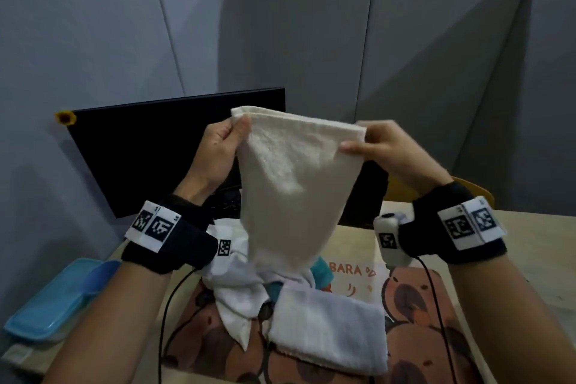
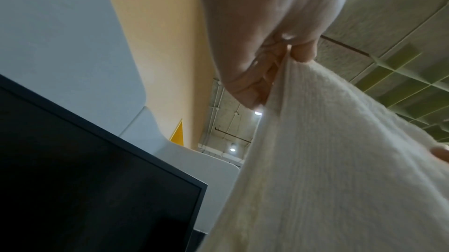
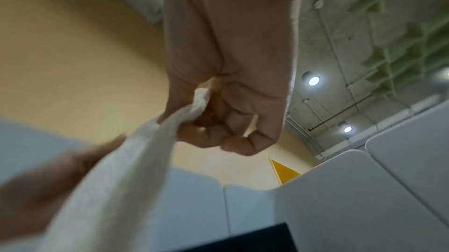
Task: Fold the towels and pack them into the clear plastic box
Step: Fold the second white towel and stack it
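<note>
behind towel [image 1: 290,171]: monitor [image 1: 149,150] partly hidden

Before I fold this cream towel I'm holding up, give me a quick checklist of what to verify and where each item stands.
1. Left hand pinches a top corner of the cream terry towel: ok.
2. Right hand pinches the other top corner: ok.
3. Top edge stretched between the hands: ok, though it slopes down to the right.
4. Lower end hanging free: not ok, it narrows and meets the heap of white towels on the capybara-print mat.
5. Flat space to lay it down: not ok, a folded white towel and the heap cover the mat's middle.
6. Clear plastic box with blue lid open: not ok, lid on.
</note>
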Action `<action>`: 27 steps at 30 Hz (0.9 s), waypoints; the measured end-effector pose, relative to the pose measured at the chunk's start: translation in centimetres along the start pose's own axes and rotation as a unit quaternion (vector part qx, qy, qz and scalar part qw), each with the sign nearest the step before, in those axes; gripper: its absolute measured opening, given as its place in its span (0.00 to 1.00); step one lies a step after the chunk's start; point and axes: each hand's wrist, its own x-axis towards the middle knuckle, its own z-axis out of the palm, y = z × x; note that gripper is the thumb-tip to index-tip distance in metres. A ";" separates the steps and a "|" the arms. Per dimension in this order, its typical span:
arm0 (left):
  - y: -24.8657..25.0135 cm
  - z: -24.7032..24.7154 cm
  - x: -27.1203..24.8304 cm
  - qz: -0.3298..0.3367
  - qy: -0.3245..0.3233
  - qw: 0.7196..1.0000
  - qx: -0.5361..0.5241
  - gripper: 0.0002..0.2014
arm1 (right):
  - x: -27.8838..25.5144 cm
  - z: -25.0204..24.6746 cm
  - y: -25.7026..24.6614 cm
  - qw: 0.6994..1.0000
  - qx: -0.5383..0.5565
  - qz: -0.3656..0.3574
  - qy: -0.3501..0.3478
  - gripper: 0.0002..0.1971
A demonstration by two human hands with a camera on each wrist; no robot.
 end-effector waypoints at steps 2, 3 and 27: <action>0.7 0.2 -0.4 0.023 0.020 0.998 -0.053 0.18 | -0.6 -0.3 -1.6 0.997 0.076 -0.027 0.022 0.04; 1.0 0.3 -0.6 0.033 0.027 0.996 -0.082 0.17 | -0.8 -0.5 -2.2 0.994 0.100 -0.044 0.024 0.05; -8.1 -1.7 -7.1 -0.280 -0.322 0.904 0.006 0.08 | -6.1 2.4 8.7 0.977 -0.122 0.087 -0.154 0.09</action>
